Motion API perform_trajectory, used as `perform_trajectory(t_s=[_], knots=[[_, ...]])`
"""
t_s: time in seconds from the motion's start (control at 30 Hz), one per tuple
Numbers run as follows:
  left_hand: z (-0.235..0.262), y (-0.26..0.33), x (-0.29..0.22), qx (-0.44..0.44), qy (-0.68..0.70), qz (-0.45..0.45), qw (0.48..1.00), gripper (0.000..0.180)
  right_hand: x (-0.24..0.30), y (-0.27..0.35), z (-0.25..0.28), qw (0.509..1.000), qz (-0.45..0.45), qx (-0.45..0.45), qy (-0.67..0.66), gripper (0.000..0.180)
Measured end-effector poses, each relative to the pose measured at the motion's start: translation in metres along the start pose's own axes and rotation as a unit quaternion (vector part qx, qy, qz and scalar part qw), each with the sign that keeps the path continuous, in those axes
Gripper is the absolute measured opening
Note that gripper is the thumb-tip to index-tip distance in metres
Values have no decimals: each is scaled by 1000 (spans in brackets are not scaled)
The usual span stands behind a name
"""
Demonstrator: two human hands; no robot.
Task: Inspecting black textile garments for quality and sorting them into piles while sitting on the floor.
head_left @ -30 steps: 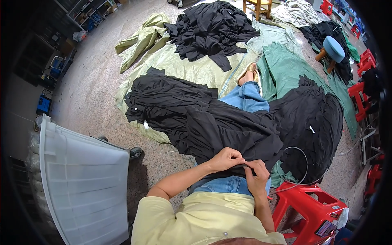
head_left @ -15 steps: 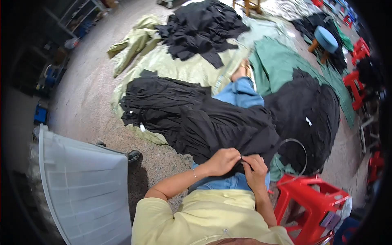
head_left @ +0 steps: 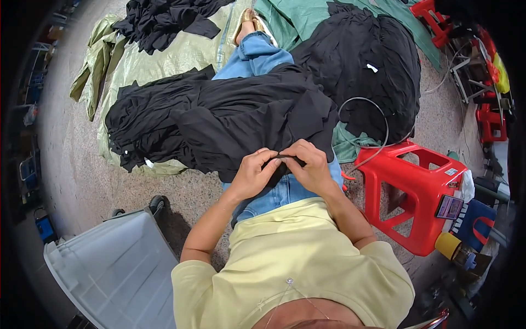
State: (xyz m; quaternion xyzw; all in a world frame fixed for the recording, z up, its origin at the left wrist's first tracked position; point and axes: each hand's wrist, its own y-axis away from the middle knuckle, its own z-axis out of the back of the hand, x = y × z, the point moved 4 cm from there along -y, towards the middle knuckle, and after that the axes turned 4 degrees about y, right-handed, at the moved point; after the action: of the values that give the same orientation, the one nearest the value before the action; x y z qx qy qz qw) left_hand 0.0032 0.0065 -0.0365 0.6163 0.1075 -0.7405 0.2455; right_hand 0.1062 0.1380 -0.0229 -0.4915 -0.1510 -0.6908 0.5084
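Head view: black cloth point(head_left: 235, 112) partly over pale sheeting point(head_left: 170, 68); speckled floor point(head_left: 189, 189), red stool point(head_left: 427, 189).

The person wears a pale yellow T-shirt point(head_left: 312, 249) of smooth, plain cloth, softly creased across the front, with short, loose sleeves point(head_left: 190, 279). Beyond the T-shirt's sleeves the forearms point(head_left: 349, 216) are bare, as are the left hand point(head_left: 253, 174) and right hand point(head_left: 310, 167). Inside and over the T-shirt's rounded neckline runs a fine necklace chain point(head_left: 278, 299) with a small, round, shiny pendant point(head_left: 290, 281). Below the T-shirt's hem come mid-blue denim jeans point(head_left: 279, 194), wide at the cuffs; farthest from the T-shirt is gold-toned footwear point(head_left: 246, 15).
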Motion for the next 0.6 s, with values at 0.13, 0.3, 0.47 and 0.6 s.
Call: perform_trajectory(t_s=[0.13,0.3,0.47,0.6], knots=[[-7,3,19,-1,240,140,961,18,-1,1,1,1000,-22,13,-3,17],[-10,7,22,-49,252,136,957,16,4,4,2,999,21,-3,33,16],[-8,8,9,-89,122,38,988,12,-4,8,0,995,-83,24,-49,14],[-10,10,1,-90,23,-24,995,6,-15,12,-7,961,-227,71,-140,9]])
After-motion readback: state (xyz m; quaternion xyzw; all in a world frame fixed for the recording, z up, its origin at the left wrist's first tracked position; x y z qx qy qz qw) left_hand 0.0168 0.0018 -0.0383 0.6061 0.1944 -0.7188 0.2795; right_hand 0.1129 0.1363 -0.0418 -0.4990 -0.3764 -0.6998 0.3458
